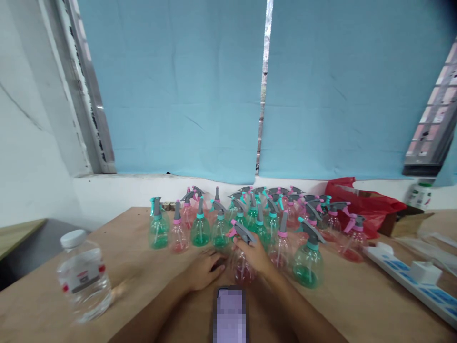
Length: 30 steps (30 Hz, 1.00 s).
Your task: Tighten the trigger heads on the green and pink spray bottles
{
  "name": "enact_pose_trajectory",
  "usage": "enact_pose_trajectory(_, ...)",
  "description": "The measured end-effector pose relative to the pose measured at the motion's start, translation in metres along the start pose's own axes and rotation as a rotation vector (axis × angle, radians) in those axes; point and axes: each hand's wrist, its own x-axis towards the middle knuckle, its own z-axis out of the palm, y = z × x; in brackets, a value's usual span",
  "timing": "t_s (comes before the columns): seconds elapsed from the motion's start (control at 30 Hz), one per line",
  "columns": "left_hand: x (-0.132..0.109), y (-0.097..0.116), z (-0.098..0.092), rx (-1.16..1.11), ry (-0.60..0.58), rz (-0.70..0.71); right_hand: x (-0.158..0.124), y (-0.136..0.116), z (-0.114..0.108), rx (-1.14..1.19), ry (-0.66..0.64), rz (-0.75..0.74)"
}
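Observation:
My right hand point(255, 253) is wrapped round the neck of a pink spray bottle point(243, 269), just under its grey and pink trigger head. The bottle stands upright, with its lower part showing below the hand. On the table to its left rests my left hand point(204, 271), holding nothing, its thumb apart from the loosely bent fingers. A green spray bottle point(220, 233) stands just beyond the left hand. To the right of my right hand are a pink spray bottle point(280, 250) and a green spray bottle point(308, 267), both upright.
Several more green and pink spray bottles crowd toward the wall. A phone point(230, 314) lies in front of me. At left stands a water bottle point(84, 276). A power strip point(410, 281), a red plastic bag point(367, 202) and a cardboard box point(410, 221) are at right.

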Motion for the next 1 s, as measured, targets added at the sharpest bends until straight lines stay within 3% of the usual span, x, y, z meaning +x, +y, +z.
enact_pose_trajectory(0.33,0.000,0.004,-0.003,0.018,-0.002,-0.010,-0.001,0.000,0.000,-0.010,0.049,0.015)
enact_pose_trajectory(0.57,0.000,0.002,-0.001,0.017,0.001,-0.008,0.000,-0.011,0.001,0.021,0.006,-0.025)
enact_pose_trajectory(0.9,0.000,0.003,-0.003,0.016,0.013,-0.011,-0.001,0.005,0.001,-0.009,0.094,0.042)
enact_pose_trajectory(1.0,0.000,0.004,-0.004,0.016,0.006,-0.011,-0.002,0.002,0.000,-0.036,0.067,0.027)
